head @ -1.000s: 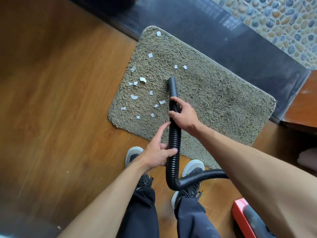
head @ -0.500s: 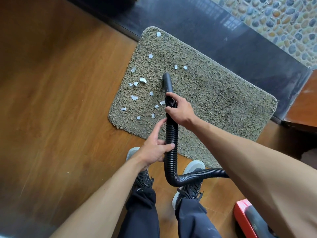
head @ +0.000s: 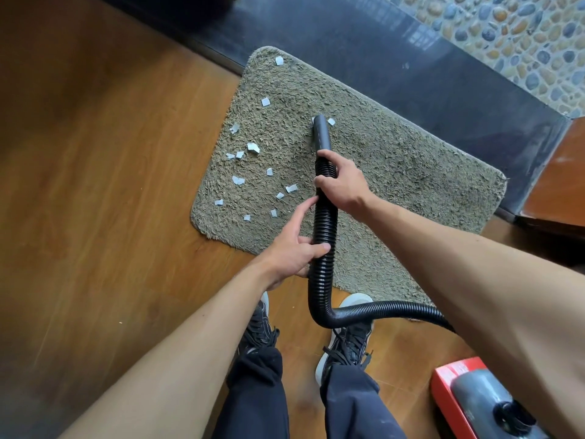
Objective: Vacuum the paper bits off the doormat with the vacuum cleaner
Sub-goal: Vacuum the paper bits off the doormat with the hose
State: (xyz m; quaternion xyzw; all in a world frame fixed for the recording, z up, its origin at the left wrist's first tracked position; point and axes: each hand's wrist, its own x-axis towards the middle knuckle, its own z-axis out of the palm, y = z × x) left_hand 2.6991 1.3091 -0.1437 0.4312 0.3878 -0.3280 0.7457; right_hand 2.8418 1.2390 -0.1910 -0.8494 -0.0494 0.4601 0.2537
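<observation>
Shaggy doormat (head: 411, 172) on wooden floor (head: 110, 185) — dark threshold (head: 411, 58), pebble paving (head: 506, 26) beyond.

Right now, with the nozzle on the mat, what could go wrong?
Most paper bits lie left of the nozzle; a straight push could miss them. The hose crosses over the right shoe, so a step might snag it. The shaggy doormat could get sucked up.

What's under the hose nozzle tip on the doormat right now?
The nozzle tip is over the doormat. One paper bit peeks out at its left edge; another bit lies just right of it. Whatever sits beneath the mouth itself is covered.
</observation>
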